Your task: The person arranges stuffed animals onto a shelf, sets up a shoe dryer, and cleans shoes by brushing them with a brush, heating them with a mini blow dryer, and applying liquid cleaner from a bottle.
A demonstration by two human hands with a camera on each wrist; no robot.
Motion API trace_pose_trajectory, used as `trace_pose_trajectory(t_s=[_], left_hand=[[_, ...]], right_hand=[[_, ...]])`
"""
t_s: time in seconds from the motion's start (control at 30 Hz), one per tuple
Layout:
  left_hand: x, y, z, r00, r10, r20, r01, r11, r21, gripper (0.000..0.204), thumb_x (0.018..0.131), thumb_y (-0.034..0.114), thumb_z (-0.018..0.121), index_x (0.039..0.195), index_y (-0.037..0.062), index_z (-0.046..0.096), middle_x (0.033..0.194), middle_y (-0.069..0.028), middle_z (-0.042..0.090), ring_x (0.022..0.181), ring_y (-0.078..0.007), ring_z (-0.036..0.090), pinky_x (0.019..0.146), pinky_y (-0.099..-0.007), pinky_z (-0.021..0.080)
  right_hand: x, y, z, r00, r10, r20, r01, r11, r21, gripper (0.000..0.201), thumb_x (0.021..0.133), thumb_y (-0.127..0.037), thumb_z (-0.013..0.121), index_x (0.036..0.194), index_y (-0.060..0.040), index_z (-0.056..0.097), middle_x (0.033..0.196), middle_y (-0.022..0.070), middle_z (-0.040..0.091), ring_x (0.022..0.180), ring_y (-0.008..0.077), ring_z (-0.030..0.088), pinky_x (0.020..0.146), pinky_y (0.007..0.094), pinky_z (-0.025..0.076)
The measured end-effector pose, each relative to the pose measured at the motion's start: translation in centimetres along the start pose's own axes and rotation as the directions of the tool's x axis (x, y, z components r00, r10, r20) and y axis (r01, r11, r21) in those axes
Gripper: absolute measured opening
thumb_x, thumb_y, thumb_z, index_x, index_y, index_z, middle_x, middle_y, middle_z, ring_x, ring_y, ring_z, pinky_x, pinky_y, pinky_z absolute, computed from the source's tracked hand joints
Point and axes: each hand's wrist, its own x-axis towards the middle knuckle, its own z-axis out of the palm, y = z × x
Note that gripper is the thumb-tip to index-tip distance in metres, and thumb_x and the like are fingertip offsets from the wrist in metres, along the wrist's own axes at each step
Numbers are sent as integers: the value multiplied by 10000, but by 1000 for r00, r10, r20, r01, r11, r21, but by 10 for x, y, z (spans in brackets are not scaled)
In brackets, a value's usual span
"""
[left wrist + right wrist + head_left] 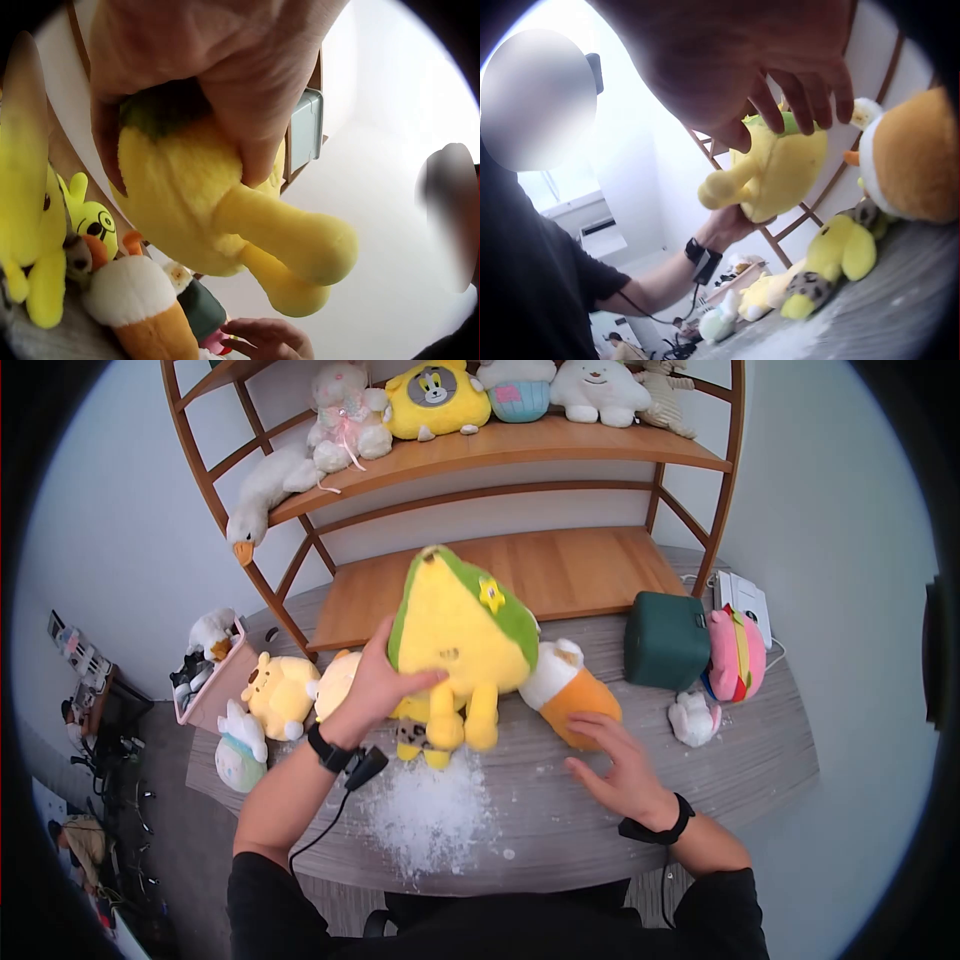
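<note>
My left hand (372, 685) grips a yellow and green triangular plush toy (455, 625) low on its side, thumb across its front. The toy is held up above the table, its two stubby yellow legs (292, 240) hanging from the body and a yellow star on its green part. To the right, my right hand (628, 775) hovers with fingers spread and nothing in it, close by an orange and white plush toy (580, 700) lying on the table. Behind the held toy, mostly hidden, sits a yellow plush with leopard-print patches (832, 259).
White powder (425, 815) is scattered on the grey table. Several plush toys and a pink basket (222, 685) are at left; a dark green box (665, 640), a pink plush (735, 655) and a small white plush (692, 718) at right. A wooden shelf (490, 455) with plushes rises behind.
</note>
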Motion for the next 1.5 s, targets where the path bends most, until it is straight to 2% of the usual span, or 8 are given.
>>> trace_pose_trajectory(t_s=[0.07, 0.33, 0.67, 1.03, 1.23, 1.33, 1.4, 1.5], left_hand=[[59, -6, -9, 996, 82, -22, -79, 991, 106, 904, 792, 130, 963, 1511, -25, 436, 1363, -165, 683, 1245, -237, 691, 1074, -388, 571], [296, -128, -20, 988, 108, -112, -72, 955, 289, 988, 751, 214, 999, 1505, -58, 423, 1370, -202, 656, 1247, -276, 671, 1062, -381, 572], [378, -202, -37, 999, -37, 9, 36, 997, 68, 906, 835, 24, 864, 1587, -22, 360, 1455, -221, 598, 1350, -307, 612, 1148, -389, 524], [370, -192, -42, 995, -81, 62, 73, 989, 125, 1005, 843, 56, 875, 1645, -36, 276, 1559, -242, 514, 1443, -324, 539, 1207, -399, 474], [330, -181, -64, 992, -59, 110, 3, 891, 454, 1357, 762, 416, 975, 1700, -64, 119, 1713, -310, 324, 1599, -352, 337, 1322, -426, 270], [278, -151, -77, 984, -39, 176, -99, 701, 706, 942, 771, 396, 957, 1488, -79, 574, 1500, -269, 625, 1449, -372, 562, 1228, -436, 433], [202, -88, -59, 984, -35, 175, -112, 641, 759, 772, 801, 319, 937, 1403, -67, 645, 1417, -256, 689, 1344, -369, 654, 1139, -442, 514], [90, -25, -39, 929, 97, 356, -349, 543, 764, 502, 801, 167, 891, 1228, -48, 739, 1197, -262, 762, 1169, -407, 728, 1029, -423, 566]], right_hand=[[13, 13, -9, 988, -106, -111, 74, 963, -260, 577, 923, -135, 824, 1431, 6, 588, 1510, 252, 532, 1377, 466, 554, 1157, 483, 478], [31, 50, -11, 997, 49, 55, -16, 874, -485, 762, 850, -181, 875, 1515, -52, 526, 1564, 307, 417, 1389, 510, 495, 1146, 545, 464], [39, 65, -15, 991, 25, 130, 44, 863, -503, 673, 842, -199, 877, 1449, -63, 619, 1518, 287, 460, 1328, 479, 533, 1099, 573, 472], [52, 65, -18, 991, 31, 130, 39, 862, -505, 630, 834, -190, 879, 1392, -36, 631, 1456, 287, 489, 1259, 495, 574, 1061, 558, 523], [37, 65, -3, 992, -19, 121, 88, 799, -596, 649, 879, -222, 826, 1440, -9, 579, 1474, 307, 485, 1336, 498, 531, 1137, 557, 479], [28, 63, 9, 992, -94, 88, 129, 754, -644, 685, 879, -215, 812, 1472, -6, 537, 1470, 319, 475, 1342, 504, 515, 1151, 559, 459], [26, 62, 16, 989, -130, 69, 141, 720, -680, 697, 863, -216, 821, 1466, -3, 542, 1475, 323, 470, 1348, 502, 508, 1159, 564, 444], [24, 61, 24, 991, -124, 55, 126, 688, -715, 731, 840, -222, 841, 1469, -6, 541, 1479, 325, 469, 1344, 502, 508, 1171, 571, 427]])
